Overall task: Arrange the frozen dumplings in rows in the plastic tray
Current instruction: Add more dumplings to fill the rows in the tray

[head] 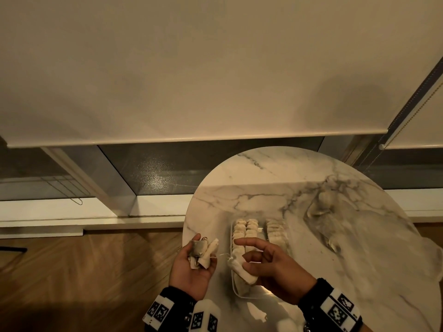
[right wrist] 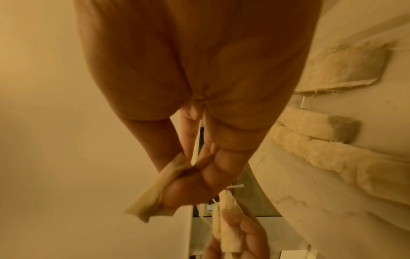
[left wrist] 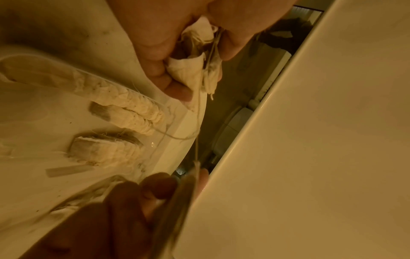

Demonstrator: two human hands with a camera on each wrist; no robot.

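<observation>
Dumplings (head: 247, 232) lie in two close rows inside the clear plastic tray (head: 232, 238) on the round marble table (head: 311, 188), with a third short row (head: 275, 232) just beside them at 3 o'clock. Left hand (head: 191, 267) sits at 9 o'clock of the tray, palm up, fingers curled round a small bunch of pale pieces (head: 203, 252) (threads trail from them). Right hand (head: 271, 267) hovers over the tray's near end, pinching one piece (head: 242, 271), forefinger stretched out.
</observation>
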